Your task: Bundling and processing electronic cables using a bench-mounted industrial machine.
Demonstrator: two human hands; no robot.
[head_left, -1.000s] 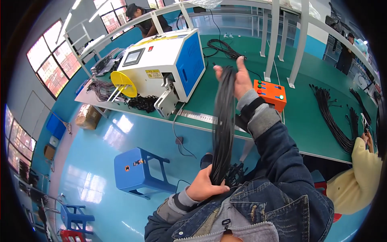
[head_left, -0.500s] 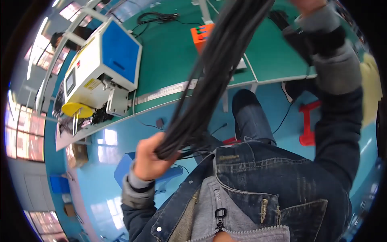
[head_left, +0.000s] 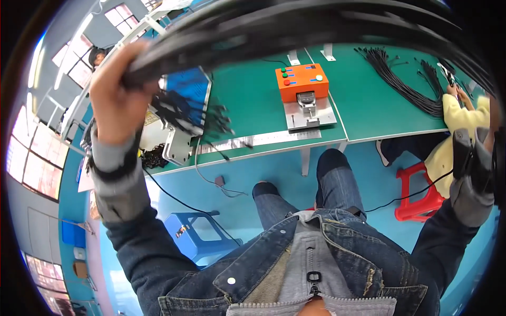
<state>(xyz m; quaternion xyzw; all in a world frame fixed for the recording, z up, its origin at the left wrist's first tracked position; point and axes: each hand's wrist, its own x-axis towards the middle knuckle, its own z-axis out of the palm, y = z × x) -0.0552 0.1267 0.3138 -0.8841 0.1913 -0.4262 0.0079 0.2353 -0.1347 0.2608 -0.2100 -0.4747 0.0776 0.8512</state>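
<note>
A thick bundle of black cables (head_left: 295, 31) arches across the top of the view, blurred by motion. My left hand (head_left: 118, 95) is closed around its left end, and loose cable ends with small connectors (head_left: 200, 113) dangle beside that hand. Toward the right rim the bundle bends down to my right hand (head_left: 494, 124), which holds it up there; the picture's edge cuts off most of that hand's fingers. Both arms are raised above the green table (head_left: 242, 95).
An orange control box (head_left: 303, 81) with buttons stands on a metal-plated fixture (head_left: 311, 113). A blue-and-white machine (head_left: 184, 89) is at left. More black cables (head_left: 406, 89) lie at right, near a co-worker's yellow sleeve (head_left: 458, 113). Blue stool (head_left: 195, 237) and red stool (head_left: 416, 192) stand below.
The bundle has swung from a steep slant in front of me to a raised, nearly level arch. My left hand went up and left; my right hand moved out to the right rim.
</note>
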